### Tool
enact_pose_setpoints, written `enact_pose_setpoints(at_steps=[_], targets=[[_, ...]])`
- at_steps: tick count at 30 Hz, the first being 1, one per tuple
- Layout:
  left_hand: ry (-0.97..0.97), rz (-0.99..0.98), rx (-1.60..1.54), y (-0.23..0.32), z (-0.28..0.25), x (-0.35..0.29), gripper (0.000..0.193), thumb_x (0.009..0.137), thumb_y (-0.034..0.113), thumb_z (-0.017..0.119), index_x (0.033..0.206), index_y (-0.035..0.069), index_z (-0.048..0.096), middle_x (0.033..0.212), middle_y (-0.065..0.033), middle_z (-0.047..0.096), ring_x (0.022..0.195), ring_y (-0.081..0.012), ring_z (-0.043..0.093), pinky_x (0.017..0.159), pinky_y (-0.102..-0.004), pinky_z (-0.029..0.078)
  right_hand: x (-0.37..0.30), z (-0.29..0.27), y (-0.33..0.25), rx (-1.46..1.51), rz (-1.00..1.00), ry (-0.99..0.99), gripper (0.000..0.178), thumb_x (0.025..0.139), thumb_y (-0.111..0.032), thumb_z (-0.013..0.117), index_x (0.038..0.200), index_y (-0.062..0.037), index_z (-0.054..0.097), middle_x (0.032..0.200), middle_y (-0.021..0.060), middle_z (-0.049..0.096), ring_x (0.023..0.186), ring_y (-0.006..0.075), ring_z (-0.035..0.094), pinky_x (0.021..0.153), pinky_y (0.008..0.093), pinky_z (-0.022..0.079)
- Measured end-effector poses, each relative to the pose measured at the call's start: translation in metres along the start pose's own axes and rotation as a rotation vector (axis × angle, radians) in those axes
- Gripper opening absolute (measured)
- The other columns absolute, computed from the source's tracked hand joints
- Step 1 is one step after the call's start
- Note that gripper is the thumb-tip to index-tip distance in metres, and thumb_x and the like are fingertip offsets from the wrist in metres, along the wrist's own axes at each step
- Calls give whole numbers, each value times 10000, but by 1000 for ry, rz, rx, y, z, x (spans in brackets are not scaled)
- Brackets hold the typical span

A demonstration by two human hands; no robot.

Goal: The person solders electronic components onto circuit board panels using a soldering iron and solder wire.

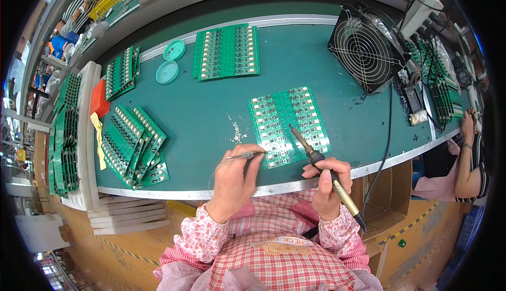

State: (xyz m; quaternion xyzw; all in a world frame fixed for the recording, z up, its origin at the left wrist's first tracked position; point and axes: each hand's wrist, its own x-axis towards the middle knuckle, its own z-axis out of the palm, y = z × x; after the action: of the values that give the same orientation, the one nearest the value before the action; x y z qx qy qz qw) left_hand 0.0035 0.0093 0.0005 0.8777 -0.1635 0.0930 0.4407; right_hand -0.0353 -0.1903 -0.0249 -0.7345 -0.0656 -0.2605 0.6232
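A green circuit-board panel (287, 112), lined with rows of small parts, lies flat in front of me. My right hand (331, 183) is closed around a soldering iron (345, 199) with a gold-coloured handle. Its dark tip points up and left over the middle of the panel; I cannot tell if it touches. At the panel's lower left edge, my left hand (235, 180) pinches a thin pen-like holder (245, 155). A fine wire curves down from the holder's back end. White crumbs (237, 134) are scattered on the green mat left of the panel.
Another panel (226, 52) lies at the back. Stacked panels (134, 146) sit at the left, near two turquoise round dishes (167, 72) and a red box (99, 98). A black fan (367, 48) stands back right, its cable crossing the mat. A co-worker's arm (468, 159) shows far right.
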Motion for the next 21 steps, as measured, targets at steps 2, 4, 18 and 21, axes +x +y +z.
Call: enact_pose_setpoints(at_steps=[2,4,18,21], targets=[[1,6,31,1,0,1,132,893,-27,644,1020,-8,674,1017,-131,693,886,-297,676,778,-361,527,0,0,1,-2,-4,-5,144,990,-164,553,1029,-25,562,746,87,697,682,192,689,653,318,532],[-3,-2,31,2,0,1,132,893,-23,644,1019,-3,676,1016,-130,694,890,-304,672,785,-364,523,1,-1,-1,13,5,-9,144,987,-163,556,1029,-25,562,745,89,699,687,195,689,654,321,533],[-21,17,63,4,-4,5,123,891,-16,656,1010,14,667,1004,-123,695,865,-300,675,754,-359,523,1,-1,0,-2,-2,-16,149,987,-185,569,1029,-42,569,736,79,705,686,190,687,671,321,520],[-39,31,63,4,-3,7,101,894,-16,652,993,2,660,1005,-124,694,857,-298,681,749,-358,526,0,-2,0,-7,-4,-13,152,988,-191,570,1027,-44,570,731,78,705,688,191,690,673,321,521]])
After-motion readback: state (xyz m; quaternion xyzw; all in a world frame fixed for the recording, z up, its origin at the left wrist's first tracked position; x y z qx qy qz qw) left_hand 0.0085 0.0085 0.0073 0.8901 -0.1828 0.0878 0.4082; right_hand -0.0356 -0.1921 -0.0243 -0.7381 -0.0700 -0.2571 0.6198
